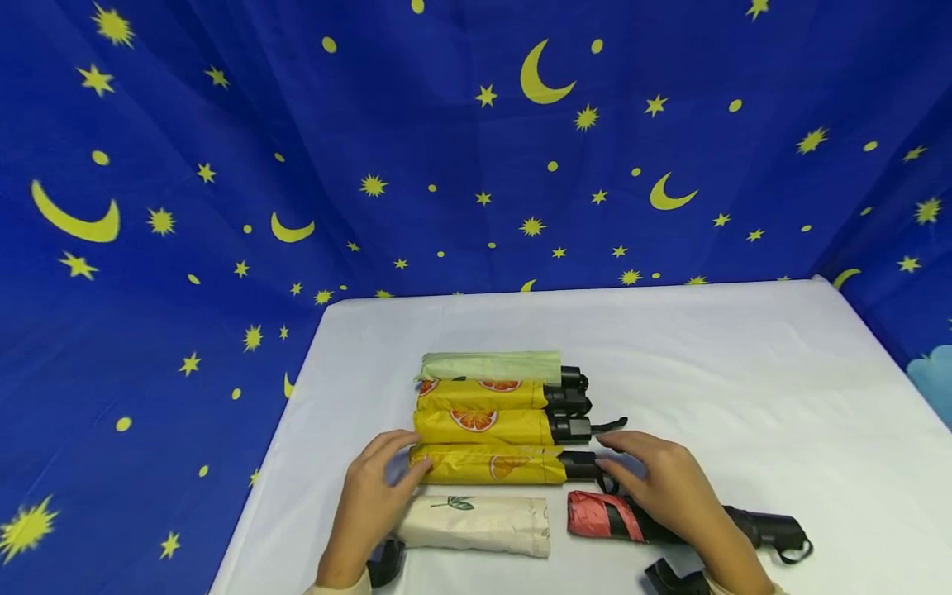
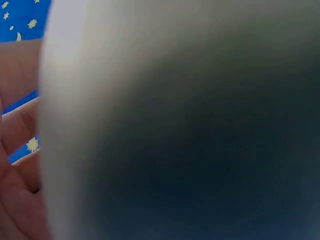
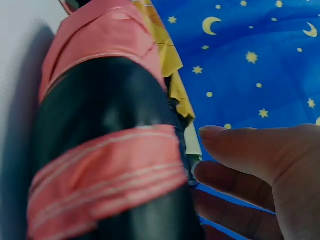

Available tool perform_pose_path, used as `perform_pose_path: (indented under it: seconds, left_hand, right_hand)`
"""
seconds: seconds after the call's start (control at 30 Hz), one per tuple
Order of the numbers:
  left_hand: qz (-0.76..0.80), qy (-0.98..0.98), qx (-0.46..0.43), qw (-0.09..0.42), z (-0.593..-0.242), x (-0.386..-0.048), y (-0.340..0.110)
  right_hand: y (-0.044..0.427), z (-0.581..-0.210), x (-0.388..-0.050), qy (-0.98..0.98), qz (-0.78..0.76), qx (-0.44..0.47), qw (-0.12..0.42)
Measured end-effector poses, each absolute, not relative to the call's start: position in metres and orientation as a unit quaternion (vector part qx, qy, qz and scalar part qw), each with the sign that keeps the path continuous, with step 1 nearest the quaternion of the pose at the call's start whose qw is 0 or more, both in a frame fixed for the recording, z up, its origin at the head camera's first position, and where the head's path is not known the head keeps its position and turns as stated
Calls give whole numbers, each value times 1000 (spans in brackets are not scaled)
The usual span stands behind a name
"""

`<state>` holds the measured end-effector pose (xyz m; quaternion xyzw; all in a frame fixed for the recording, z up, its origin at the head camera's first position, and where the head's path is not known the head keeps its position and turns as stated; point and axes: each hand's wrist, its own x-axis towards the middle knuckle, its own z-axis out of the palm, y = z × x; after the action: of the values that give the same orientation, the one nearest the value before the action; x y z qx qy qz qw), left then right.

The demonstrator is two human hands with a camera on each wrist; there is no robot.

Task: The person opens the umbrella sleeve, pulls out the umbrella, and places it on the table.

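A yellow folded umbrella [image 1: 476,465] with orange-slice prints lies crosswise in the head view. My left hand [image 1: 372,487] is at its left end, thumb and fingertips against or very near the cover. At the black handle end is my right hand [image 1: 665,479], its thumb and fingers spread a little around the end. Behind lie two more yellow umbrellas [image 1: 446,427] [image 1: 454,396] and a pale green umbrella [image 1: 491,366], side by side. In the right wrist view the right hand's thumb and fingers [image 3: 240,150] look relaxed. A blurred pale and dark surface hides most of the left wrist view.
Nearer me lie a cream umbrella [image 1: 476,525] with a leaf print and a red-and-black umbrella [image 1: 602,516], partly under my right forearm. A black handle-like piece [image 1: 675,578] shows at the bottom edge. White cloth [image 1: 744,355] covers the table; a blue star-patterned curtain [image 1: 446,124] stands behind.
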<state>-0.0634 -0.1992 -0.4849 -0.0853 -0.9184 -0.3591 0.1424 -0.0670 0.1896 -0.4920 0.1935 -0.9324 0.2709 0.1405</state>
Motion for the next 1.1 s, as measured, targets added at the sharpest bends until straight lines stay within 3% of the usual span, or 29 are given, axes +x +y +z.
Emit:
perform_pose_path:
  seconds: [0.33,0.6,1.1]
  left_hand:
    - [-362,-922,-96,97,-490,-69,-202]
    - [-360,-929,-79,26,-494,-68,-206]
    - [-351,-930,-99,41,-501,-67,-205]
  right_hand:
    - [180,-501,-74,-943,274,183,56]
    - [177,-507,-74,-946,279,167,2]
    - [176,-508,-73,-940,299,158,-41]
